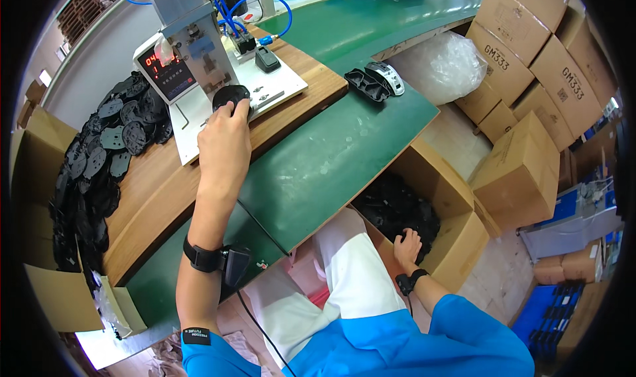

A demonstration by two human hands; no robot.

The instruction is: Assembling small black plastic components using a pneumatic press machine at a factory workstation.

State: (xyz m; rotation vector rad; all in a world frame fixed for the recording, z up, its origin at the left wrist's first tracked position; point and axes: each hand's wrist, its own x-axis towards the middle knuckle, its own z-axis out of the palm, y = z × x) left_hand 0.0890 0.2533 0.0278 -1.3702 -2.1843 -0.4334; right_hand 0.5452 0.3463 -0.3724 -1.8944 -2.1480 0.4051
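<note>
My left hand (225, 135) reaches up to the bench press (205, 52), its fingers closed on a black rounded plastic part (230, 95) under the press head. That part sits at the white base plate (187, 142); its underside is hidden. At lower right, my right hand (407, 246) lies at the edge of a pile of black plastic parts (396, 208) inside an open cardboard box (467, 244). Its fingers are stretched and slightly apart, with nothing visible held. Each wrist wears a black strap; the left one carries a small device (236, 264).
Black flat plates (126, 122) are heaped left of the press beside a display box (165, 69). A black tray and silver-black shell (376, 81) lie on the green table (318, 155). Stacked cartons (510, 46) and a clear plastic bag (440, 65) stand right. A cable (262, 224) crosses the table.
</note>
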